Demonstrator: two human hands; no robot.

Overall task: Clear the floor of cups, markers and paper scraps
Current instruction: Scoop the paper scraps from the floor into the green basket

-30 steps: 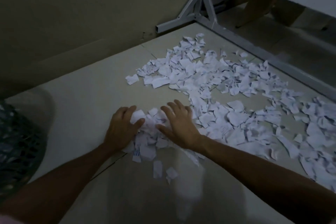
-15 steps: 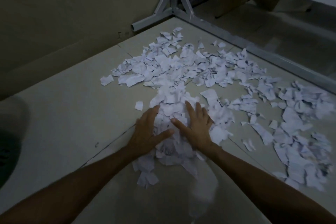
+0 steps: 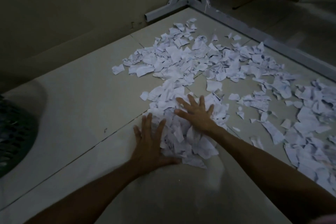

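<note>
Both hands' fingers (image 3: 192, 102) have splayed flat—apparently pressing paper scraps (image 3: 183, 138).

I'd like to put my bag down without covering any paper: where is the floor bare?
Bare floor lies left of the left hand, between the paper scraps and the dark mesh basket. It is also bare near the camera, between the forearms. It is crowded ahead and right, up to the metal frame.

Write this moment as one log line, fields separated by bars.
stage: gathering paper scraps | left hand: open, flat | right hand: open, on pile | floor: many scraps left
</note>
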